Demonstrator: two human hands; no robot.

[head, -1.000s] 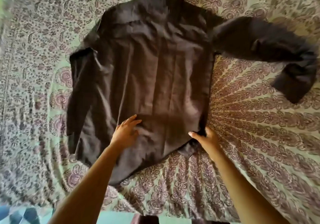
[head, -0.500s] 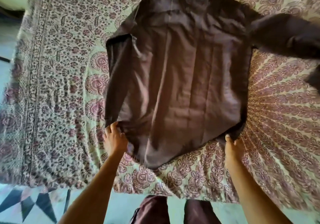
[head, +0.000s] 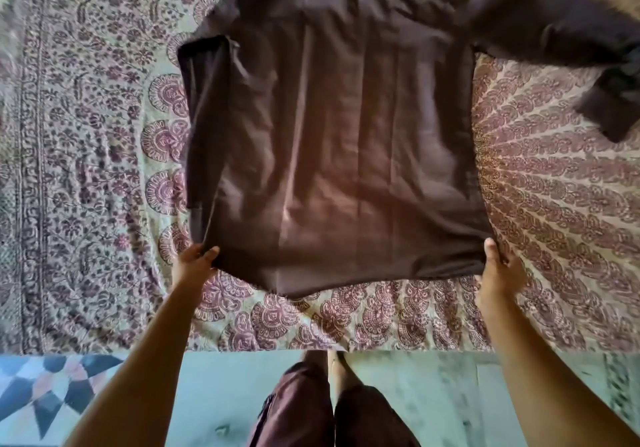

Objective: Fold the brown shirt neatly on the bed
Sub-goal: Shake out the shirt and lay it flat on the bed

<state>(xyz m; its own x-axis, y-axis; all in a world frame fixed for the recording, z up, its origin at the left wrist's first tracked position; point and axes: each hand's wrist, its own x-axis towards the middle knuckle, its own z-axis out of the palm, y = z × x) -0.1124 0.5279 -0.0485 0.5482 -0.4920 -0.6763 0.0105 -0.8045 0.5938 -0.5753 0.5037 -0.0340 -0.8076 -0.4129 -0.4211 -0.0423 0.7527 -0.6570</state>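
Observation:
The brown shirt (head: 339,135) lies spread back-up on the bed (head: 86,169), its collar end cut off at the top of the view. Its left sleeve is folded down along the body's left side. Its right sleeve (head: 561,34) stretches out to the right, cuff bent downward. My left hand (head: 194,263) pinches the hem's left corner. My right hand (head: 498,270) grips the hem's right corner. The hem is drawn taut between both hands near the bed's front edge.
The bed wears a patterned purple and pale green cover. Its front edge (head: 311,348) runs across the lower view, with a greenish floor (head: 433,394) below. My legs (head: 329,408) stand against that edge. A dark geometric floor pattern (head: 45,391) shows at lower left.
My left hand left the shirt's middle and took the hem's left corner. The right hand now grips the right corner. The hem has been pulled straighter and wider toward me.

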